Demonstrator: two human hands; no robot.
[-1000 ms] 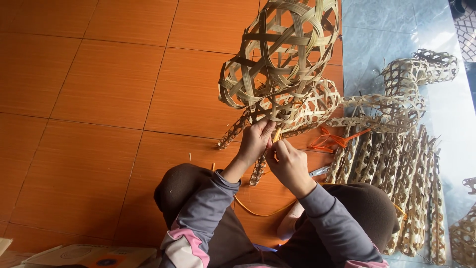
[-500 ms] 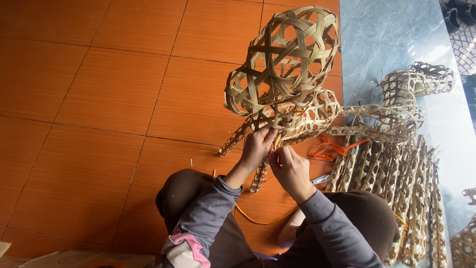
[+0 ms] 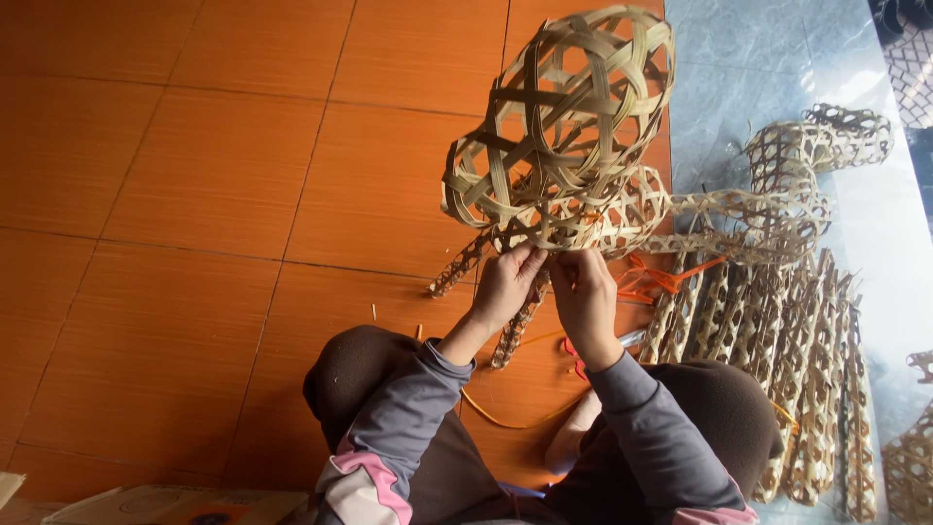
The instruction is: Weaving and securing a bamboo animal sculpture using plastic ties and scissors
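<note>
From the head camera, a woven bamboo figure [image 3: 564, 136] was held up above an orange tiled floor [image 3: 194, 175], its large open-weave ball uppermost and a finer-woven body beneath it, from which slim woven legs [image 3: 457, 272] hung down. The left hand [image 3: 505, 285] was closed in a pinch at the underside of the body, thumb and fingers pressed on the weave or on a strip there; exactly what was gripped could not be told. The right hand [image 3: 586, 292] was curled shut just beside it, touching the same underside, its fingertips hidden against the strips.

To the right, a row of narrow woven tubes [image 3: 777, 360] lay side by side, with a second woven figure [image 3: 797, 175] resting beyond them and orange strips [image 3: 661, 277] near the hands.

A risk was judged in the grip: the whole figure was borne from two close points low down, so the top-heavy ball could tip sideways. Strips bent too sharply at the joint could split, and the dangling legs could be snagged or loosened.
</note>
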